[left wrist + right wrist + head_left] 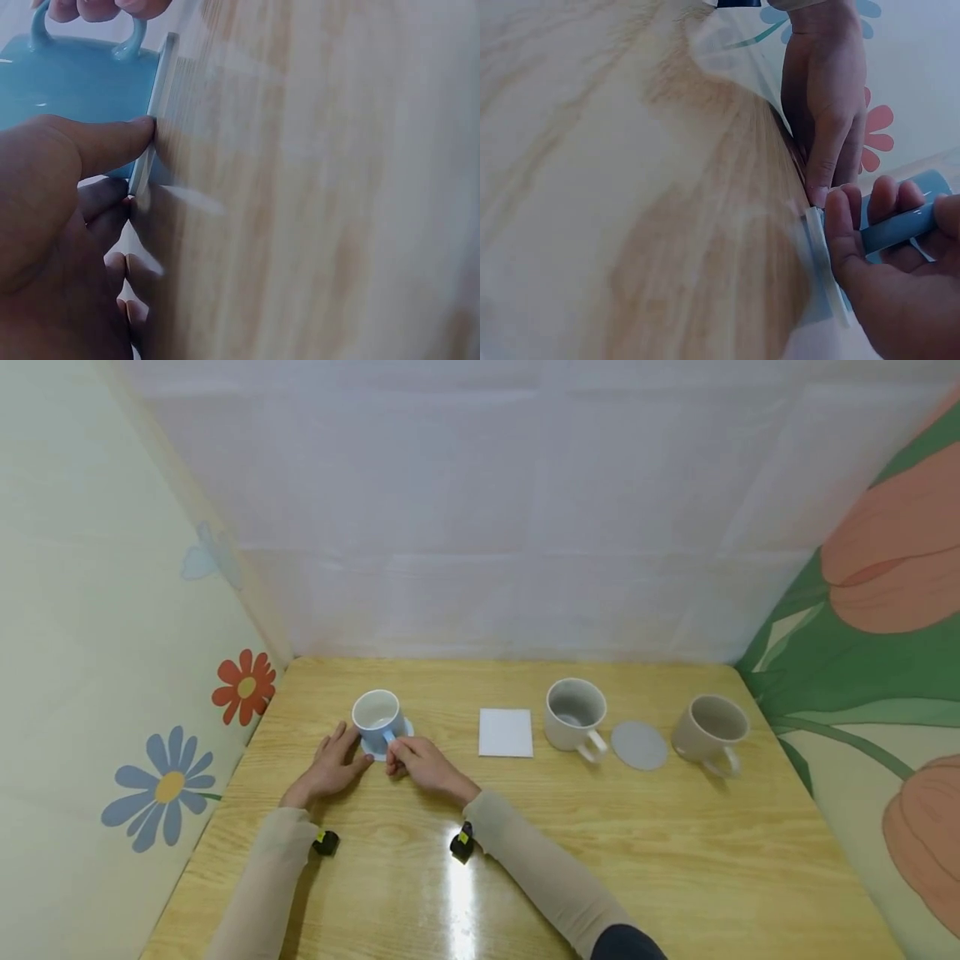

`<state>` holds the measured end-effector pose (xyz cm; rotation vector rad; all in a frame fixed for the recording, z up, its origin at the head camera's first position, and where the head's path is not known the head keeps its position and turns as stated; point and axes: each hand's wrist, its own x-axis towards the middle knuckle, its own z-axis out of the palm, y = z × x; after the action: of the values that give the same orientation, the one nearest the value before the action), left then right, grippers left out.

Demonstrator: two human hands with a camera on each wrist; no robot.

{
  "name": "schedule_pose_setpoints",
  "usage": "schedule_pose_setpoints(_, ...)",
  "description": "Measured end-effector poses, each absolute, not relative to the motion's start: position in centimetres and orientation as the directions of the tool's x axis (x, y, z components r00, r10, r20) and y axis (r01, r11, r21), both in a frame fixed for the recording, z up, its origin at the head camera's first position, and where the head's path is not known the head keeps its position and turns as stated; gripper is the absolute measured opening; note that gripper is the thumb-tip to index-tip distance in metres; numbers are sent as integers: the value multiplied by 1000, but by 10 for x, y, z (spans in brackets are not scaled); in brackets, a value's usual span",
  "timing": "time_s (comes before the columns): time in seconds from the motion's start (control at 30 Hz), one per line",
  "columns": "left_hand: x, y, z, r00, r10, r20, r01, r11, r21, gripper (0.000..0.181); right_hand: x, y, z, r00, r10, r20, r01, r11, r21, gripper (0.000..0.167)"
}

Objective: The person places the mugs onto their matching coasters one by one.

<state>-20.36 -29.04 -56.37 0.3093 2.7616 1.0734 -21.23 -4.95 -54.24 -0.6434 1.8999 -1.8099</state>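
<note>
From my end, the blue mug [377, 718] stands on the blue coaster [163, 75] at the left of the surface [675, 860], so I judge that pairing nearly or fully done. My right hand [430, 763] has its fingers curled round the handle [900, 229]; my left hand [335, 763] lies with fingers loosely extended, thumb against the coaster's edge, gripping nothing. The square coaster [506, 732] and round coaster [639, 746] carry nothing; the white mug [564, 728] stands between them, the beige mug [693, 740] rightmost. I'd count those two as left.
</note>
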Motion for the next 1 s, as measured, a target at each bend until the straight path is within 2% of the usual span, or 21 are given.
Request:
schedule_pose_setpoints(0.27, -199, -289, -566, -967, 256, -19, 176, 716, 675, 75, -212, -49, -542, -788, -615, -33, -32, 94, -995, 40)
schedule_pose_setpoints(0.57, -198, -284, -548, -961, 268, 60, 247, 747, 617, 72, -211, -46, -534, -807, -589, -34, -55, 133, -990, 37)
schedule_pose_setpoints(0.83, -212, -286, -564, -928, 335, 167, 368, 737, 567, 67, -207, -39, -532, -840, -543, -18, -78, 155, -985, 33)
schedule_pose_setpoints(1.0, -205, -279, -547, -933, 322, 159, 351, 727, 590, 60, -203, -32, -529, -850, -526, -2, -107, 176, -979, 32)
